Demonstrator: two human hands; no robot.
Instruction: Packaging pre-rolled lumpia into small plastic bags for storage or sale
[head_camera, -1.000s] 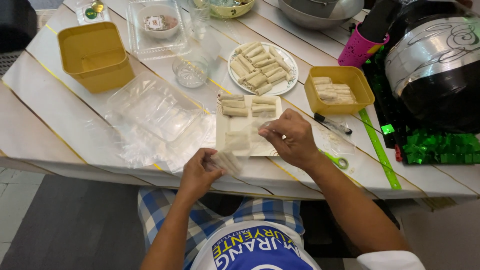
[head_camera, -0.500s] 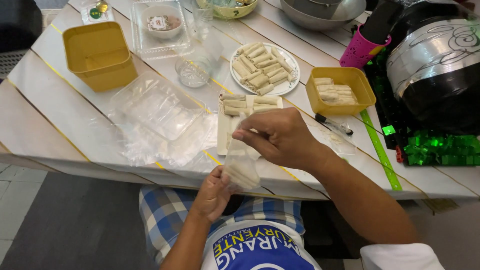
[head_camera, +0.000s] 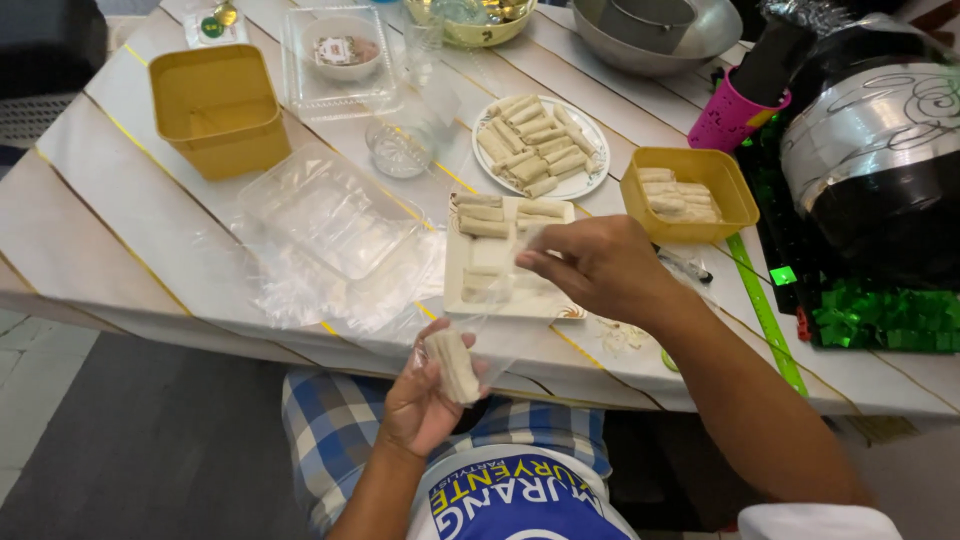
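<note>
White plank table (head_camera: 150, 230) below: left hand (head_camera: 425, 395) cups pale rolls in clear plastic bag (head_camera: 455, 365), right hand (head_camera: 595, 265) pinching its top; a slack pinch could spill them.

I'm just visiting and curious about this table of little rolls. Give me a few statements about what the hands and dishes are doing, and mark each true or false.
1. The left hand holds pale rolls in a clear plastic bag. True.
2. The right hand rests on the green ruler. False: it is raised over the white rectangular tray, pinching the top of the bag.
3. The round white plate carries a pile of rolls. True.
4. The big yellow tub at the far left is full of rolls. False: it looks empty; the smaller yellow container on the right holds rolls.
5. The white tray has rolls lined along its far end. True.
</note>
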